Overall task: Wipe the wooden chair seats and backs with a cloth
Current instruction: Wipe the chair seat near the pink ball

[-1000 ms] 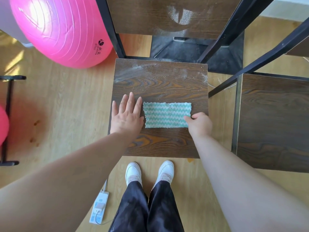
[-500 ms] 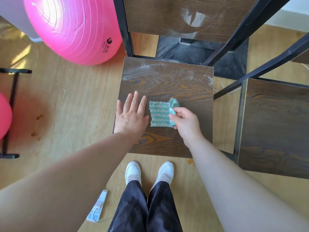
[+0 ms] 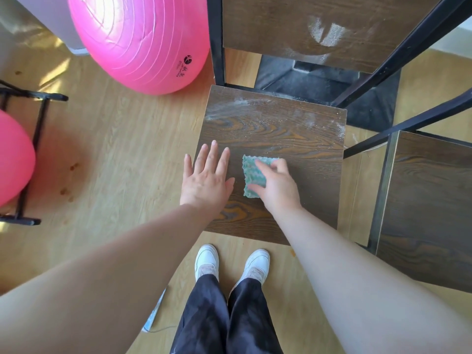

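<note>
- Standing over the seat [image 3: 281,129] at centre frame, laid the left hand [image 3: 205,181] flat on its left edge, fingers straight and slightly spread, little finger out past the edge.
- Gripped the cloth [image 3: 251,172] with the right hand [image 3: 277,186], just right of the left hand and apart from it: forefinger and thumb curled onto the cloth, the other fingers tucked behind and mostly hidden.
- Held that green cloth folded small and down on the middle of the seat.
- Found pale dust [image 3: 237,103] along the seat's far strip, toward upper centre, and a pale smear on the back [image 3: 306,26] at the top of the frame.
- Stood in white shoes [image 3: 207,260] at lower centre, toes near the seat's near edge.
- Had a second seat [image 3: 429,200] at the right edge, beside the first and not touching it.
- Had a pink ball [image 3: 138,39] at upper left on the floor [image 3: 115,149], and a second ball [image 3: 12,159] at the left edge beside a black rack [image 3: 38,129].
</note>
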{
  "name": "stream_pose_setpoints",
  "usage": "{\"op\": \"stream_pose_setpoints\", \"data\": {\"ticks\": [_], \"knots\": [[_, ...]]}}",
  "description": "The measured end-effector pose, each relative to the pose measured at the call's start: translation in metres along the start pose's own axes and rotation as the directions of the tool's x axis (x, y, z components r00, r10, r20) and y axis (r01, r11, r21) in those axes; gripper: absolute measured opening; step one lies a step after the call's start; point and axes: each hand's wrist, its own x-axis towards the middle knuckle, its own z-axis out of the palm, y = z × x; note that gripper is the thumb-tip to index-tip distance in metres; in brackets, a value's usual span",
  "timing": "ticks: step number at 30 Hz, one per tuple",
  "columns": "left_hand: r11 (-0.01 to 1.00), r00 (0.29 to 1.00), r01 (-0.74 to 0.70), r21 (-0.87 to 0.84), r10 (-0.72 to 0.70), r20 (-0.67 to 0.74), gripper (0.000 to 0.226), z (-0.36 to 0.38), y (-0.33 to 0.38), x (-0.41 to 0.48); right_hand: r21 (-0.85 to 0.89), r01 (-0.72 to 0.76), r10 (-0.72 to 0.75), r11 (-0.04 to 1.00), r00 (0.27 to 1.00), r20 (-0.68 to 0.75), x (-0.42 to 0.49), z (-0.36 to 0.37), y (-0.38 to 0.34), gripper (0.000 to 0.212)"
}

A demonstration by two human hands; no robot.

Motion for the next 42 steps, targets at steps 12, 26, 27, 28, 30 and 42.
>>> {"op": "stream_pose_setpoints", "data": {"ticks": [12, 26, 27, 28, 30, 42], "knots": [[0.995, 0.995, 0.081, -0.062, -0.083, -0.046, 0.068, -0.012, -0.011, 0.018, 0.138, 0.085, -0.062, 0.987, 0.984, -0.164, 0.029, 0.002, -0.012, 0.031], [0.996, 0.997, 0.071, -0.050, -0.071, -0.002, 0.068, -0.042, -0.114, 0.118, 0.034, 0.080, -0.072, 0.996, 0.978, -0.195, 0.205, -0.012, -0.126, 0.028], [0.996, 0.998, 0.068, -0.053, -0.068, 0.011, 0.068, -0.041, -0.120, 0.121, 0.019, 0.076, -0.070, 0.997, 0.976, -0.204, 0.204, -0.008, -0.129, 0.031], [0.996, 0.998, 0.067, -0.056, -0.066, 0.023, 0.068, -0.039, -0.124, 0.123, -0.002, 0.085, -0.083, 0.996, 0.973, -0.214, 0.201, -0.005, -0.132, 0.037], [0.995, 0.997, 0.066, -0.074, -0.063, 0.044, 0.068, -0.036, -0.130, 0.125, -0.085, 0.116, -0.133, 0.990, 0.965, -0.224, 0.193, -0.001, -0.135, 0.048], [0.995, 0.997, 0.035, -0.096, -0.028, 0.071, 0.067, -0.019, -0.133, 0.086, -0.252, 0.239, -0.258, 0.938, 0.965, -0.047, 0.145, 0.015, -0.127, 0.064]]}}
